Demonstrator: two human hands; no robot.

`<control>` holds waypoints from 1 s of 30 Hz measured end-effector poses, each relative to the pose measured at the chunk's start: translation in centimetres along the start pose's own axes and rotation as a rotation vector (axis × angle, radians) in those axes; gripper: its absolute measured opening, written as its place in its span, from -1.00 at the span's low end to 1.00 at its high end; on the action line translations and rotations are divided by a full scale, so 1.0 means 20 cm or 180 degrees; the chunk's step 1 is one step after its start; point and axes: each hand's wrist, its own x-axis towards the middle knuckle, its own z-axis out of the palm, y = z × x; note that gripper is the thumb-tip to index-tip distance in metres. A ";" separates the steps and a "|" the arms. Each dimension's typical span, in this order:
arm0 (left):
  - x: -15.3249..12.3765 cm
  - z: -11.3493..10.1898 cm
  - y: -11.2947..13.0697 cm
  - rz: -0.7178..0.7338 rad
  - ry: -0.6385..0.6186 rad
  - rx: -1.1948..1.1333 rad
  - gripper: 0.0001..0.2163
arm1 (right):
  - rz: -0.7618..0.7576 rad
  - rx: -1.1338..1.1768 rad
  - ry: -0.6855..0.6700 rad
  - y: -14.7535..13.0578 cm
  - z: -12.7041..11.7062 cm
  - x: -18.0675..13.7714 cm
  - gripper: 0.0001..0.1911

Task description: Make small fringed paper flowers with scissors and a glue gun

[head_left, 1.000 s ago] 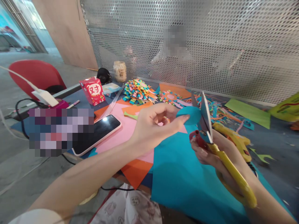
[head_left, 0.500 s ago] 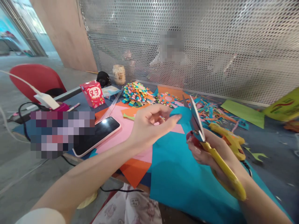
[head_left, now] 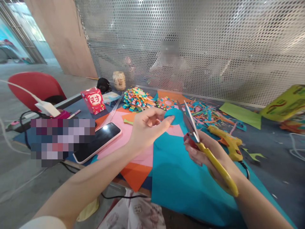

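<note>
Between the thumb and fingers of my left hand (head_left: 151,125) is a round piece of blue paper (head_left: 173,115), pinched at its left edge. My right hand (head_left: 202,151) grips scissors (head_left: 207,156) with yellow and red handles, their blades parted and pointing up, close beside the paper's right edge. Below both hands lies a large blue sheet (head_left: 186,178), next to pink paper (head_left: 140,152) and an orange sheet (head_left: 135,176). Behind my hands sit a multicoloured fringed paper flower (head_left: 137,99) and a smaller one (head_left: 166,102).
A yellow glue gun (head_left: 226,143) lies right of my right hand, before a heap of paper strips (head_left: 212,113). A phone (head_left: 97,143), a red box (head_left: 93,101) and a jar (head_left: 119,80) are on the left. A perforated metal panel (head_left: 214,47) stands behind the table.
Both hands, with the paper circle and scissors, appear slightly further left in view. The whole view has shifted a little too. Both grips stay the same.
</note>
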 end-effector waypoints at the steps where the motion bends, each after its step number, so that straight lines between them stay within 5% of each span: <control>1: 0.00 0.00 0.00 -0.0011 -0.0009 0.0028 -0.86 | 0.0021 -0.0016 0.0013 0.00 0.00 0.00 -0.55; 30: 0.01 0.01 0.02 0.0117 0.0094 -0.0015 -0.91 | 0.0198 0.0031 -0.0060 0.04 -0.01 0.02 -0.54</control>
